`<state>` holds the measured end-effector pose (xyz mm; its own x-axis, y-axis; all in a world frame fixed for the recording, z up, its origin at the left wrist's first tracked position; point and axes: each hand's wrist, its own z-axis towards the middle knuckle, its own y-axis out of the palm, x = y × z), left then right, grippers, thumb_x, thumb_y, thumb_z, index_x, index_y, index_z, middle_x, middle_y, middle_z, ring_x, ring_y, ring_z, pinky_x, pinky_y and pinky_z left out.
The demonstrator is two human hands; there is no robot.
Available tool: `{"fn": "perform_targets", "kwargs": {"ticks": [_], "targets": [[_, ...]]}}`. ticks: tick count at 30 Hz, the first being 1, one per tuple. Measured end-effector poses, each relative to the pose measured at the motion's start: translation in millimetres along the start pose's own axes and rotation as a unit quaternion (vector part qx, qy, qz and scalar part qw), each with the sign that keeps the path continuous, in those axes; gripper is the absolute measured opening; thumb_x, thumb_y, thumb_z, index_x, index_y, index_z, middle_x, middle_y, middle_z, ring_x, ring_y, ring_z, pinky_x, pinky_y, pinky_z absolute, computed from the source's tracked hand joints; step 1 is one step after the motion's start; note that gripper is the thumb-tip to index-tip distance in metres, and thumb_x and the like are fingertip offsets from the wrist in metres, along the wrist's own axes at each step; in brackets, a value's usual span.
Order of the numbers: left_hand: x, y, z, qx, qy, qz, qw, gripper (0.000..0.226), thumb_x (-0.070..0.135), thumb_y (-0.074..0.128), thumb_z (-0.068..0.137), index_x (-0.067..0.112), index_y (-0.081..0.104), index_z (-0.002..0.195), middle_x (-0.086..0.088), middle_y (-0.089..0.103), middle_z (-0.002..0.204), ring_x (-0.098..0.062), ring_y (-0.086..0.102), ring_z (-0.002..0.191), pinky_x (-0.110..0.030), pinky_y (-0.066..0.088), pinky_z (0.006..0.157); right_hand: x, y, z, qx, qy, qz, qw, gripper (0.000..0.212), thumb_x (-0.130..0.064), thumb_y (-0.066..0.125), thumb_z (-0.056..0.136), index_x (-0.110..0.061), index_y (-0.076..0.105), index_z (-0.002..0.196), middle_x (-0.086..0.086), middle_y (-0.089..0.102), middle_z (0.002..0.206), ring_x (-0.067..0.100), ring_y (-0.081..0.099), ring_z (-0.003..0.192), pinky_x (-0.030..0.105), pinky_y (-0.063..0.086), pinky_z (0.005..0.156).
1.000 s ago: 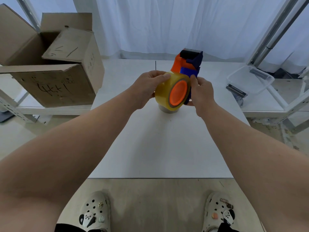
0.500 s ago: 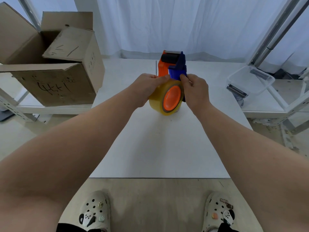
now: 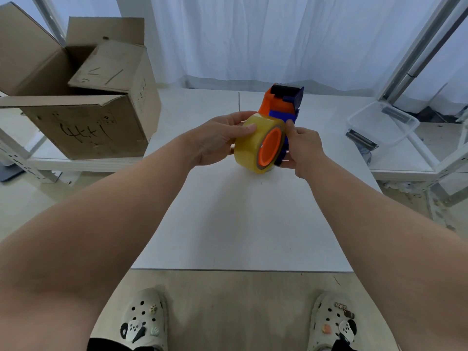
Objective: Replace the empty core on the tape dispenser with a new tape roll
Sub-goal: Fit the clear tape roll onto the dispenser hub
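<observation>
As the left hand (image 3: 217,140) gripped the new tape roll (image 3: 255,145) seated on the dispenser (image 3: 285,105), the right hand (image 3: 302,148) clasped its frame, with threading apparently due next.

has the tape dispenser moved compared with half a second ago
Yes. The tape dispenser has shifted right: its black roller head sat about over the table's centre seam, and now stands clearly right of it.

Soft, bright light comes through the white curtain (image 3: 253,34). Shadows are faint. The edges look bent.
</observation>
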<state>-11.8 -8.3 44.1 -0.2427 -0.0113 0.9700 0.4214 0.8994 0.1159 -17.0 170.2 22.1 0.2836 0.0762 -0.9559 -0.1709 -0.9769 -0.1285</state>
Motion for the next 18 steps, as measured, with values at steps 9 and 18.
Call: {"fn": "perform_targets", "kwargs": {"ticks": [9,18], "targets": [[-1.7,1.3,4.3,0.114,-0.049,-0.007,0.992,0.02,0.012,0.048,0.09,0.012,0.058,0.107,-0.006,0.058,0.102,-0.02,0.056,0.092,-0.032,0.048,0.082,0.4,-2.8,1.2,0.003,-0.101,-0.096,0.99,0.033,-0.036,0.048,0.097,-0.014,0.06,0.076,0.013,0.065,0.088,0.038,0.066,0.09,0.051,0.058,0.073],[0.7,10.1,16.4,0.238,-0.102,0.018,0.966,0.041,0.042,0.058,0.087,0.016,0.047,0.117,-0.007,0.058,0.114,-0.026,0.059,0.104,-0.041,0.049,0.095,2.2,7.4,2.9,0.035,-0.262,-0.206,0.942,0.032,-0.034,0.044,0.098,-0.01,0.065,0.093,0.001,0.061,0.081,0.022,0.059,0.078,0.038,0.054,0.078]]}}
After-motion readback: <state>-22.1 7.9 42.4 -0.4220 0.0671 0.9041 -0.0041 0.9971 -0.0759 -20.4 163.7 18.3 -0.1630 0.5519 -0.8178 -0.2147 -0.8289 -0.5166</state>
